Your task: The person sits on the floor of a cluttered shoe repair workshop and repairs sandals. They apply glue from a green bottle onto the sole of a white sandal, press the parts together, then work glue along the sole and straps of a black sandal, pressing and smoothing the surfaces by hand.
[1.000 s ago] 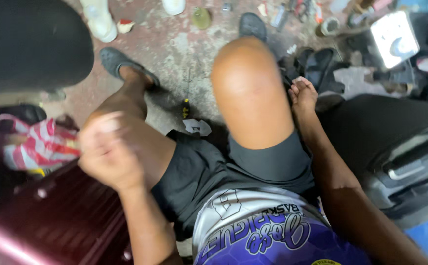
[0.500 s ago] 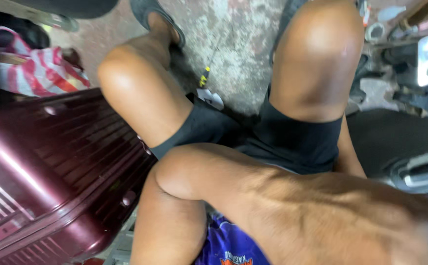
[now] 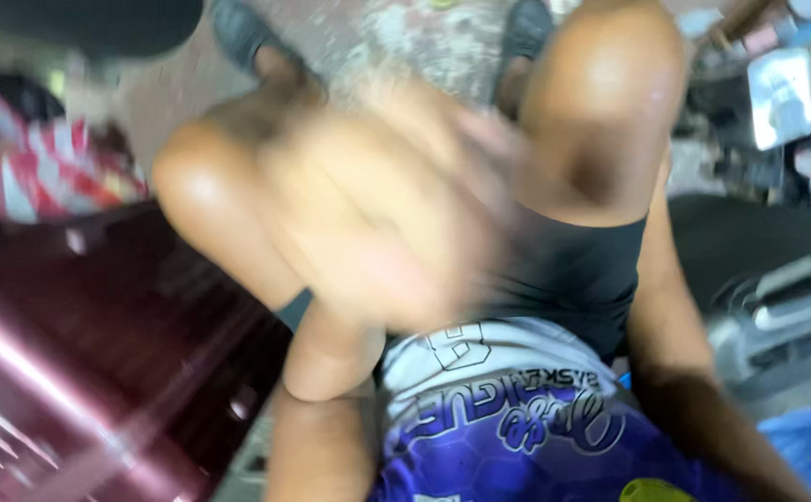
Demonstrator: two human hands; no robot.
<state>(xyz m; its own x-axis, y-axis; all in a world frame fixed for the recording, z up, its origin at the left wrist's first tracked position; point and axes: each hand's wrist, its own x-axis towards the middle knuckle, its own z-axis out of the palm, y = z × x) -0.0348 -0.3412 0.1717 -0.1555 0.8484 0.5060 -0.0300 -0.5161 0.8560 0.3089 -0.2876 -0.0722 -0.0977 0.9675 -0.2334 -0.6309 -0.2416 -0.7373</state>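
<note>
I am seated, looking down at my bare knees, black shorts [image 3: 573,270] and a purple and white jersey [image 3: 517,418]. My left hand [image 3: 378,204] is raised close to the camera in front of my left knee. It is heavily blurred, its fingers look spread and nothing shows in it. My right forearm [image 3: 675,353] runs down beside my right thigh, and my right hand is hidden behind the leg. My feet in dark slippers [image 3: 238,28] rest on a stained concrete floor [image 3: 405,37].
A ribbed maroon hard suitcase [image 3: 80,372] lies against my left leg. A red and white striped cloth [image 3: 43,177] sits behind it. A dark case with silver trim [image 3: 777,288] is at my right, with small clutter and a shiny flat object [image 3: 782,98] beyond.
My left arm, which crossed low over my lap half a second ago, has swung up in front of the camera. The view has tilted slightly upward.
</note>
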